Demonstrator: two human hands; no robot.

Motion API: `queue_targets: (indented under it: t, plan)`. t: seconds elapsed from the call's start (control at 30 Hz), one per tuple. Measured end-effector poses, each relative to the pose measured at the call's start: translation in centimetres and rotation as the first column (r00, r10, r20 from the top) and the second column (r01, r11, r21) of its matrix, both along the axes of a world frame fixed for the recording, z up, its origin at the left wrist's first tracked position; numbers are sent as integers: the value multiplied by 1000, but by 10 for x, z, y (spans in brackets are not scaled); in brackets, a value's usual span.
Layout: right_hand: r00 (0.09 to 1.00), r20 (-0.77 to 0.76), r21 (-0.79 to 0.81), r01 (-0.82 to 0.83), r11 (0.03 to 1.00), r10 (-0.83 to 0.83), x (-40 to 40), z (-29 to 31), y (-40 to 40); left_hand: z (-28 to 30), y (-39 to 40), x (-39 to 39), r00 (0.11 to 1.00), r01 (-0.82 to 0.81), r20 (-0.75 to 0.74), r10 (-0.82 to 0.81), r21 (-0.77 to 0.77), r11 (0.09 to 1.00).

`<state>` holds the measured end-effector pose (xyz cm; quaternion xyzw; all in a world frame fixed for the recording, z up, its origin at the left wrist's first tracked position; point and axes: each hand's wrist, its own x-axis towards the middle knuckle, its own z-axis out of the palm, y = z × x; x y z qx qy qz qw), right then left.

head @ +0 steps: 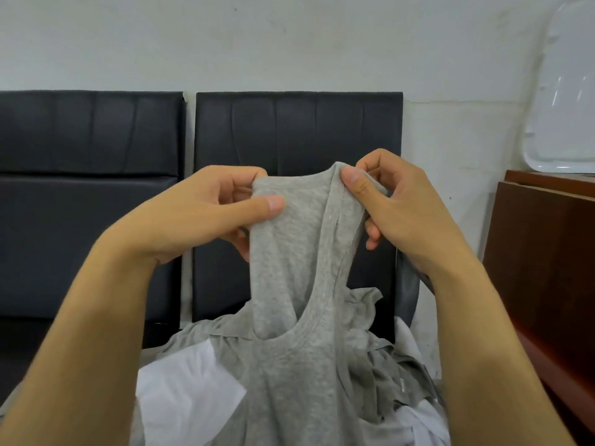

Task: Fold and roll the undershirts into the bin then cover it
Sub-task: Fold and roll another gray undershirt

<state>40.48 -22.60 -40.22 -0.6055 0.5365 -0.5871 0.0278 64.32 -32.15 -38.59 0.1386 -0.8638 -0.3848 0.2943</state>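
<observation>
Nearest the camera, a heap of undershirts, grey and white, is lying low in the view, spilling toward the bottom edge. Out of that heap the grey undershirt is hanging, its long axis running straight up and down, its body trailing onto the pile while its straps are being held up.

Above, both hands are working at the same height. The left hand is pinching one strap between thumb and curled fingers; the right hand is pinching the other, thumb on the front, fingers curled behind. The straps are lying close together between the two hands, so neither hand is nearer; the shirt is dropping straight down from the fingers. The next move, I judge, is spreading the straps apart to open the shirt flat for folding.

Farther back, dark padded seats are standing against the wall.

At the far right, a white lid, probably the bin's cover, is leaning upright on a wooden cabinet. No bin is showing.
</observation>
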Motion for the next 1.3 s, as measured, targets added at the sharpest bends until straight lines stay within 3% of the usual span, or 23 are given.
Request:
queue_targets:
  t: [0.13, 0.33, 0.47, 0.67, 0.83, 0.97, 1.17, 1.3]
  plan:
    - [997, 65, -11, -48, 999, 49, 6, 3, -3, 4, 11, 3, 999, 21, -32, -20, 33, 999]
    - [988, 155, -111, 8, 994, 10, 13, 9, -4, 3, 28, -3, 996, 85, -9, -85, 232, 969]
    - [974, 221, -151, 78, 985, -43, 11, 11, -1, -2, 37, -13, 992, 45, 96, -85, 363, 931]
    - [975, 194, -142, 134, 981, -105, 8, 19, 12, -4, 49, -21, 947, -3, 307, -92, 294, 956]
    - [971, 212, -127, 143, 981, -114, 9, 24, 24, -1, 62, -11, 828, 111, 532, -175, 151, 982]
    - [964, 208, -135, 195, 971, -164, 10, 28, 34, 2, 71, -8, 833, 127, 513, -207, 187, 974]
    - [930, 346, -182, 193, 964, -121, 8, 34, 48, 13, 78, 7, 885, 87, 421, -201, 276, 957]
    - [930, 349, -166, 178, 970, -111, 11, 36, 51, 19, 83, 13, 869, 138, 447, -212, 191, 972]
